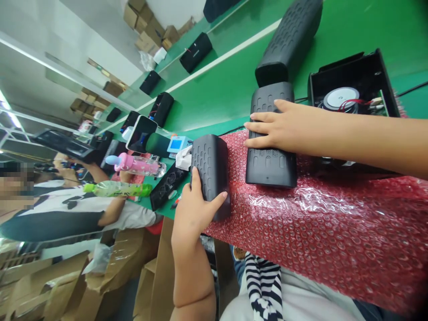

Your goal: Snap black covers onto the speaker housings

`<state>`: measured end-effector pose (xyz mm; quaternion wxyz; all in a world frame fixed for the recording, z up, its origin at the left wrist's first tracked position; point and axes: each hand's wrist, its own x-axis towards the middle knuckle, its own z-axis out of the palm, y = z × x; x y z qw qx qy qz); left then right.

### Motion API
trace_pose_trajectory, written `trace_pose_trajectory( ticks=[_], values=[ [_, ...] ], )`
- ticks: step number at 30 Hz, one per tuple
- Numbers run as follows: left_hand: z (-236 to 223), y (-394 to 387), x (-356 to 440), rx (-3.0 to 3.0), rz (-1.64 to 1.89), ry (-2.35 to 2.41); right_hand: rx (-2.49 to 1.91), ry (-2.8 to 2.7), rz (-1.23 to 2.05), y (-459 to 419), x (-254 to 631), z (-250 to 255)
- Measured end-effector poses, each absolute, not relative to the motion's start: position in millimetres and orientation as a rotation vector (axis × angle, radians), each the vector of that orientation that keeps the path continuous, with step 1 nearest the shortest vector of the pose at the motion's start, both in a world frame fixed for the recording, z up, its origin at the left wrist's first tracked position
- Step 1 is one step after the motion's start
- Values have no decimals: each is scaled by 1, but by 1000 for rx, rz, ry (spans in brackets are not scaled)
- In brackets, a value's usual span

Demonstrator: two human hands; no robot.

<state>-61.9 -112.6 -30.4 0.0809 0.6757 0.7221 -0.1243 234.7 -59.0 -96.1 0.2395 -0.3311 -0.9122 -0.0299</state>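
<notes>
My left hand (197, 209) grips the near end of a black speaker case (210, 156), thumb on one side and fingers on the other. The case has rows of raised oval marks and rests at the left end of red bubble wrap (327, 240). Flat and spread, my right hand (267, 127) lies across a second black speaker case (270, 169) of the same pattern. Just right of it, partly behind my forearm, sits an open black box (354, 76) with a round white-faced driver (341, 98) and red wires.
Touching the second case's far end is a larger black speaker (290, 40). More speakers stand along the green conveyor (227, 80). Left are a pink-capped bottle (140, 165), a green-labelled bottle (117, 189) and a small blue device (177, 145). A co-worker (67, 205) is beyond cardboard boxes (117, 258).
</notes>
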Motion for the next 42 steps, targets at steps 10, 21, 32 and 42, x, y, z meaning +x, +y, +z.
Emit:
trace_pose_trajectory(
  ticks=[10, 21, 32, 42],
  values=[
    [-44, -79, -112, 1909, 145, 1787, -901, -2293, 287, -37, 229, -108],
    [-42, -9, -104, 2062, 505, 1785, -1042, -2339, 191, -49, 227, -87],
    [-41, 11, -66, 2292, 76, 1873, -1427, -2588, 228, -64, 222, -29],
    [-68, -22, 10, 1647, 957, 1104, -1559, -2423, 377, -76, 170, -44]
  ],
)
